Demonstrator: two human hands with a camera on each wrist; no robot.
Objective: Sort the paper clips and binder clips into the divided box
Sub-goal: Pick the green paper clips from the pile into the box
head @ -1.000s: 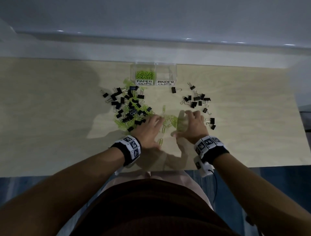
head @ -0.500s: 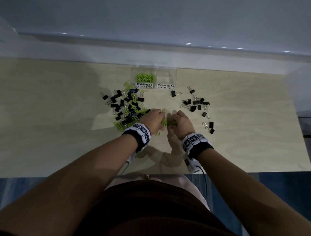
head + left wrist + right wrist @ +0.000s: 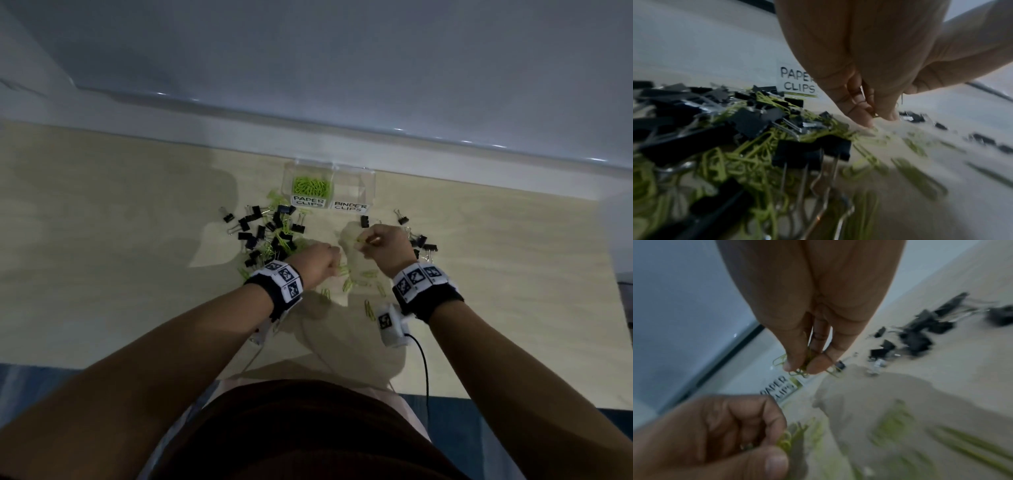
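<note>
A clear divided box stands at the back of the table; green paper clips fill its left compartment, labelled PAPER CLIPS. The right compartment, labelled BINDER CLIPS, looks empty. My right hand is lifted off the table and pinches a bunch of green paper clips in front of the box. My left hand is low beside it, its curled fingers gripping green paper clips. Loose green clips lie below both hands.
A mixed pile of black binder clips and green paper clips lies left of my hands. More black binder clips are scattered right of my right hand. The table's near edge runs below my forearms, a wall ledge behind the box.
Both hands closed together over the loose green clips, then parted. The right hand has risen toward the box with its bunch; the left stays low with its own.
</note>
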